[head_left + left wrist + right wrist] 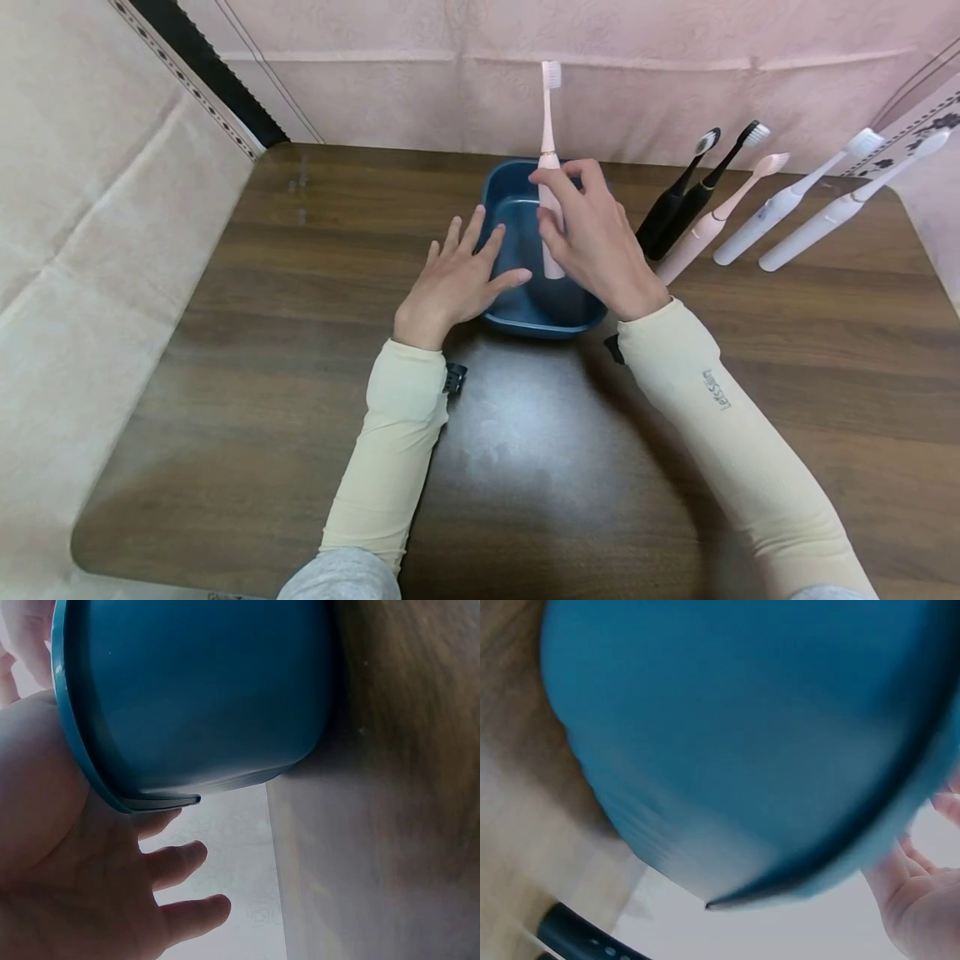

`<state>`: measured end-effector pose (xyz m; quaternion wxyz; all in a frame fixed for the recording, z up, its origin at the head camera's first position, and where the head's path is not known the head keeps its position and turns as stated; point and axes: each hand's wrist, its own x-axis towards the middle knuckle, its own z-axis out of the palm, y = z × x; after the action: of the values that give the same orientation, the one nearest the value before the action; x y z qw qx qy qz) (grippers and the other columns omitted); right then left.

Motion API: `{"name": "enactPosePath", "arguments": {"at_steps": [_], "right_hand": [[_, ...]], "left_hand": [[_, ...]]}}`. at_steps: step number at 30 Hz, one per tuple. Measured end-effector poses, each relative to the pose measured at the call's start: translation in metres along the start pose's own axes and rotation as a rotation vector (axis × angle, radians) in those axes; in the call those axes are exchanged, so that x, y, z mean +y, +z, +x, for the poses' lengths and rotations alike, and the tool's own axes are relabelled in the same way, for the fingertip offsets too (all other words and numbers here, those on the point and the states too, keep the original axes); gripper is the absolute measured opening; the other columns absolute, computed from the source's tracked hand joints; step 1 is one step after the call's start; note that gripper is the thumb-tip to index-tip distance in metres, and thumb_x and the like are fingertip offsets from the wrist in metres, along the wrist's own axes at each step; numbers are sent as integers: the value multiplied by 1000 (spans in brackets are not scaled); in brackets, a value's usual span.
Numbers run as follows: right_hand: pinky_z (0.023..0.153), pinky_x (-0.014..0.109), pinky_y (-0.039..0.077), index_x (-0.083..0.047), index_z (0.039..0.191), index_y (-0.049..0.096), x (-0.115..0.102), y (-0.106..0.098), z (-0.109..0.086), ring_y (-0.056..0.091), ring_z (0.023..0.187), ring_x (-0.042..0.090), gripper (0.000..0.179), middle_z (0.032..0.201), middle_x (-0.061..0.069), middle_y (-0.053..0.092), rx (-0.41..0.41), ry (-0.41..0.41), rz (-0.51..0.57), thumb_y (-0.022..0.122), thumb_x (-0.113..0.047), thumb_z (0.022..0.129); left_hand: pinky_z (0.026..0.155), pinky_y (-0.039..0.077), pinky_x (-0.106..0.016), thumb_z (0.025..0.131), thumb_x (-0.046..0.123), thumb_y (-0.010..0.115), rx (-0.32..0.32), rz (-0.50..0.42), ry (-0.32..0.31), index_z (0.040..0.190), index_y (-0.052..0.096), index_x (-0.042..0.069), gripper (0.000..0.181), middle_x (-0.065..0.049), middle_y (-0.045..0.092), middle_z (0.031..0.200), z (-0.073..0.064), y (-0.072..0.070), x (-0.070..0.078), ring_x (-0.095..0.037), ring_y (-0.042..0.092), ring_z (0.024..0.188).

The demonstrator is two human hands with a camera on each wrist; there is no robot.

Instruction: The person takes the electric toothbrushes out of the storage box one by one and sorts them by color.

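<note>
My right hand pinches a pink electric toothbrush by its handle, between thumb and fingers. The brush head points up, and the handle's lower end overlaps the inside of a deep blue plastic bin. Spread flat, my left hand lies along the bin's left side, its thumb reaching over the rim. From the left wrist, the bin's wall fills the upper part, with the straight left fingers beyond its rim. The bin's outer wall also covers most of the right wrist view.
Right of the bin stand two black electric toothbrushes, another pink one and two white ones. The brown wooden table carries everything. A pale pink cloth hangs behind its back edge.
</note>
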<state>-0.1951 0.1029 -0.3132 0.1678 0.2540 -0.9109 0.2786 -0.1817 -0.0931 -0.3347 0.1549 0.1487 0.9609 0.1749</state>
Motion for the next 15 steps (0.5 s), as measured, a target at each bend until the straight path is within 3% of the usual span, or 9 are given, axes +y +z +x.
{"name": "enactPosePath", "arguments": {"at_steps": [12, 15], "right_hand": [[65, 39, 56, -3, 134, 60, -7, -14, -3, 56, 76, 28, 35, 129, 26, 49, 190, -102, 4, 60, -6, 100], [65, 37, 53, -1, 133, 60, -7, -15, -4, 58, 82, 28, 33, 128, 27, 50, 219, -133, 7, 60, -7, 100]], "left_hand": [[121, 4, -57, 99, 68, 41, -1, -9, -6, 164, 19, 21, 83, -6, -9, 170, 1, 0, 0, -35, -9, 154], [121, 4, -57, 99, 68, 41, -4, -8, -5, 164, 18, 21, 83, -6, -9, 170, 1, 0, 0, -35, -9, 154]]}}
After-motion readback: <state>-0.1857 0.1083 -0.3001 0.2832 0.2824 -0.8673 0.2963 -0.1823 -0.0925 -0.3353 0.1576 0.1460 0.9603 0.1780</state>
